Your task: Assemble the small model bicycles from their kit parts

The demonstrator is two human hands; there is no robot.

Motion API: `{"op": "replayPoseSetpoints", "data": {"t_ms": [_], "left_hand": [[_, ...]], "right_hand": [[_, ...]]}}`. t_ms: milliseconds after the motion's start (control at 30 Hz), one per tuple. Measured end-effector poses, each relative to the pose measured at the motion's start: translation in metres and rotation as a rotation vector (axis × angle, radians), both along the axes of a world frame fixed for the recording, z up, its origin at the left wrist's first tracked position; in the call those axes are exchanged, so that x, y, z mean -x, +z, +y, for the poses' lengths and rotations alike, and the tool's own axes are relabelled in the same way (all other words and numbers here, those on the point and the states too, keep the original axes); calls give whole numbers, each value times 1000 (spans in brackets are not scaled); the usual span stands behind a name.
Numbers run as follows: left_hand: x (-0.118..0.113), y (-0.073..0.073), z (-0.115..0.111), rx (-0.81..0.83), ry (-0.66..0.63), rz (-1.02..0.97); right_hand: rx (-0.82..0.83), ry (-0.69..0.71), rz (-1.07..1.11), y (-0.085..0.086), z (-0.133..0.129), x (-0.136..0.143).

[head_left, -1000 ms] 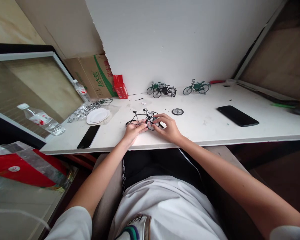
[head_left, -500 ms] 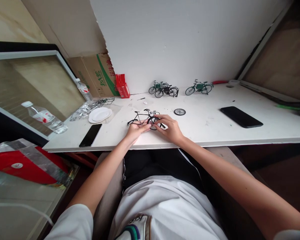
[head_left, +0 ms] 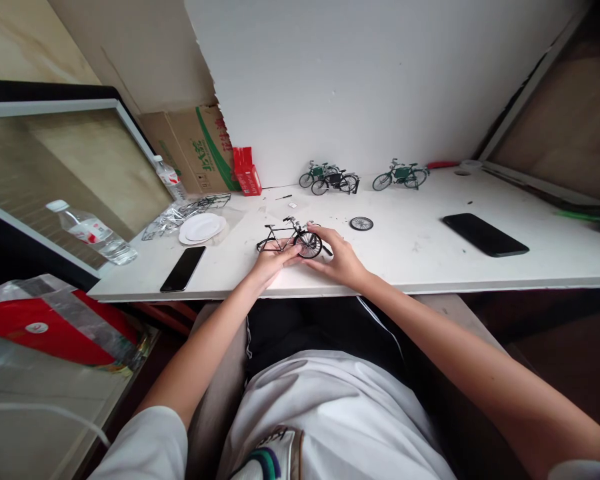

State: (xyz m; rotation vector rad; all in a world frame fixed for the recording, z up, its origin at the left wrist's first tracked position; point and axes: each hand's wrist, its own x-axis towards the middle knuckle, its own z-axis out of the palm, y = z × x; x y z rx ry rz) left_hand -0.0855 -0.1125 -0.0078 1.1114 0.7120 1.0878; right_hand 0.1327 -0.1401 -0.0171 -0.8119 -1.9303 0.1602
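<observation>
A small black model bicycle is held just above the table's front part, handlebar to the right. My left hand grips it from below, with the thumb near the front wheel. At the wheel's right side, my right hand curls round it, fingertips at the top and thumb near the bottom. The rear wheel is partly hidden by my left hand. A loose spoked wheel lies flat on the table, beyond my right hand.
Several model bicycles, one a green bicycle, stand along the back wall. Phones lie on both sides, a black phone at right. White plates, a water bottle and a red box are on the left of the white table.
My right hand's fingers have shifted to the wheel's edge, so more of the front wheel shows. My left hand keeps its hold on the model bicycle. The view has shifted slightly.
</observation>
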Motion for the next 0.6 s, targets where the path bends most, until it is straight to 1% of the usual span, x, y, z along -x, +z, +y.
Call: {"op": "replayPoseSetpoints", "data": {"t_ms": [133,300,433,467,533,600], "left_hand": [[0,-1,1,18,13,-7],[0,-2,3,30,46,-25],[1,-3,3,45,77,-69],[1,-3,3,48,95,-83],[2,-2,3,46,137,-111],[3,-3,4,36,192,-142]], "right_hand": [[-14,-1,-41,-2,4,-2],[-18,3,-8,-3,5,-2],[50,29,36,0,-1,-1],[84,37,81,2,-2,-1],[164,20,236,5,-3,-2],[246,-72,447,6,-1,-4]]}}
